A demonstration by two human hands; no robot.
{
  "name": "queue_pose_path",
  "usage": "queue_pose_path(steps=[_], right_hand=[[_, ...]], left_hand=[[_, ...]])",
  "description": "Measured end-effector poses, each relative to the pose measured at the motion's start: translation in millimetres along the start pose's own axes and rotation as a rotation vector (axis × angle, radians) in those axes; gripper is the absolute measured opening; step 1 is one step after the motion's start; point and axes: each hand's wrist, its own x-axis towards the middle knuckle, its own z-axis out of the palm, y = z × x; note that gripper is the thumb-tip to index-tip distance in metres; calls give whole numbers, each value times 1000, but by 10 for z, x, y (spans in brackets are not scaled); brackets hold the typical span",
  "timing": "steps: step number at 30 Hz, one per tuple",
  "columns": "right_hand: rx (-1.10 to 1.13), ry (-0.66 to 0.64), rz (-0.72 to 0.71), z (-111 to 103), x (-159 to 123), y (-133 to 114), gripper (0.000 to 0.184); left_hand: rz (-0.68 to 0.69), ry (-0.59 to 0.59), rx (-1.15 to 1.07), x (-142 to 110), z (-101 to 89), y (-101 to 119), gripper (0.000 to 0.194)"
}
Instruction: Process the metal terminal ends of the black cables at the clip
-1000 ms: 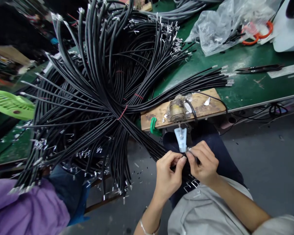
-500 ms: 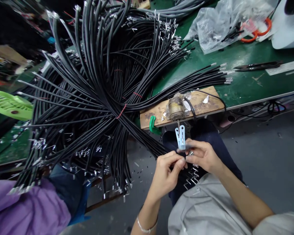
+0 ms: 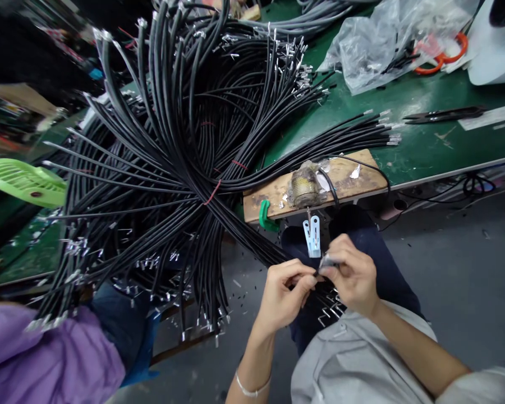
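Note:
My left hand [image 3: 285, 293] pinches the end of a thin black cable [image 3: 273, 259] that runs down from a huge fanned bundle of black cables [image 3: 172, 163] tied with red bands. My right hand [image 3: 350, 273] meets it fingertip to fingertip and pinches a small metal terminal [image 3: 325, 261] at the cable's tip. Just above both hands hangs a pale blue plastic clip [image 3: 312, 236]. It hangs below a tape-wrapped fixture [image 3: 304, 187] on a wooden board [image 3: 357, 178]. More cable ends with metal terminals lie over my lap under the hands.
The green bench [image 3: 425, 140] carries black snips [image 3: 444, 115], a crumpled plastic bag [image 3: 374, 47] and orange-handled scissors [image 3: 440, 60]. A green clamp [image 3: 264, 216] grips the board's edge. A person in purple [image 3: 46, 359] sits at the lower left beside a green fan guard [image 3: 23, 182].
My right hand has dropped from the blue clip to the cable tip held by my left hand. The clip now hangs free above the fingers.

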Motion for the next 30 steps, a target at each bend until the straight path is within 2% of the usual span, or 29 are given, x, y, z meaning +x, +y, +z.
queue_pose_path(steps=[2, 4, 5, 7, 10, 12, 15, 17, 20, 22, 25, 28, 30], right_hand=[[367, -140, 314, -18, 20, 3, 24], [608, -241, 569, -53, 48, 4, 33], [633, -278, 645, -83, 70, 3, 34], [539, -331, 702, -157, 143, 2, 31], [299, -238, 639, -228, 321, 16, 29], [228, -171, 580, -197, 454, 39, 34], [263, -226, 529, -64, 588, 74, 50], [274, -234, 500, -1, 589, 84, 55], [143, -171, 401, -52, 458, 56, 46], [18, -150, 261, -163, 338, -2, 29], [-189, -264, 0, -321, 229, -126, 3], [-419, -477, -139, -391, 243, -222, 10], [-522, -559, -188, -402, 285, -253, 12]], left_hand=[[141, -16, 42, 31, -41, 21, 25], [257, 9, 92, 58, -62, 54, 22], [288, 28, 125, 64, -64, 71, 19], [315, 64, 223, 56, -60, 98, 10], [357, 114, 349, 13, -47, 118, 5], [411, 157, 365, -15, -43, 124, 7], [461, 234, 339, -35, -53, 139, 10], [445, 270, 320, -41, -66, 152, 9], [362, 259, 328, -69, -84, 154, 8], [312, 216, 360, -103, -84, 138, 8], [313, 170, 447, -152, -63, 105, 9], [346, 139, 559, -178, -34, 89, 10], [366, 117, 632, -185, -20, 86, 10]])
